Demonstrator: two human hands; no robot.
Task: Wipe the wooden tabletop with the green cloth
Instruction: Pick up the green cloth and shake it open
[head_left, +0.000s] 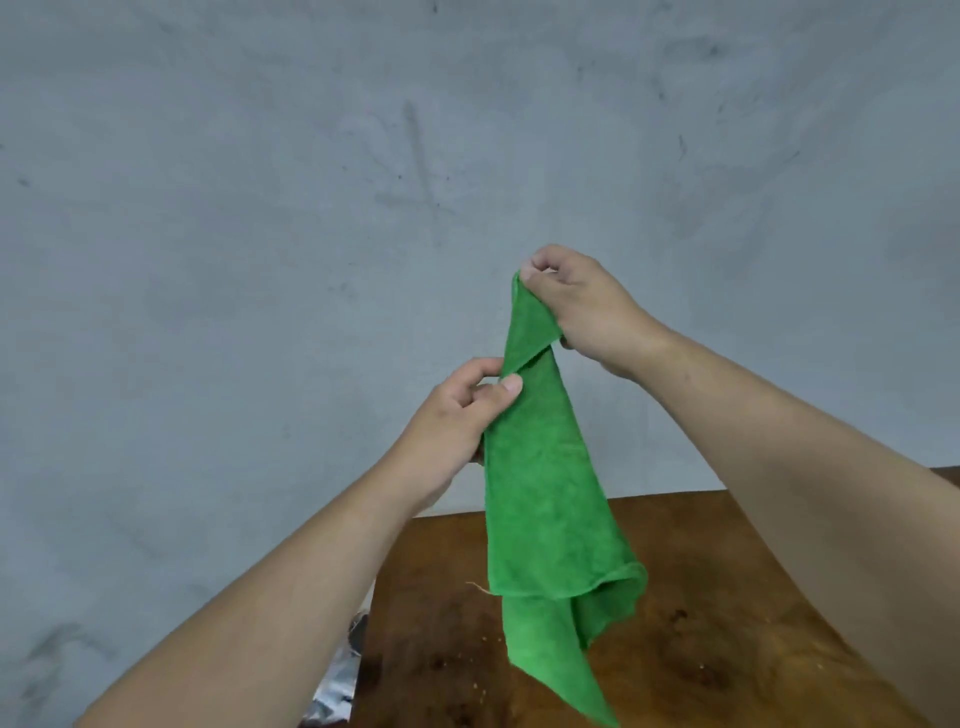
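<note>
A green cloth (545, 493) hangs in the air above the wooden tabletop (691, 639), draped in long folds with its lowest corner reaching the bottom of the view. My right hand (576, 306) pinches its top corner, held high. Lower and to the left, my left hand (462, 410) grips the cloth's left edge between thumb and fingers. The tabletop is dark brown, worn, and speckled with small crumbs and stains.
A grey, scuffed concrete wall (311, 208) fills the background behind the table. Something silvery and crinkled (337, 691) shows beside the table's left edge, partly hidden by my left forearm.
</note>
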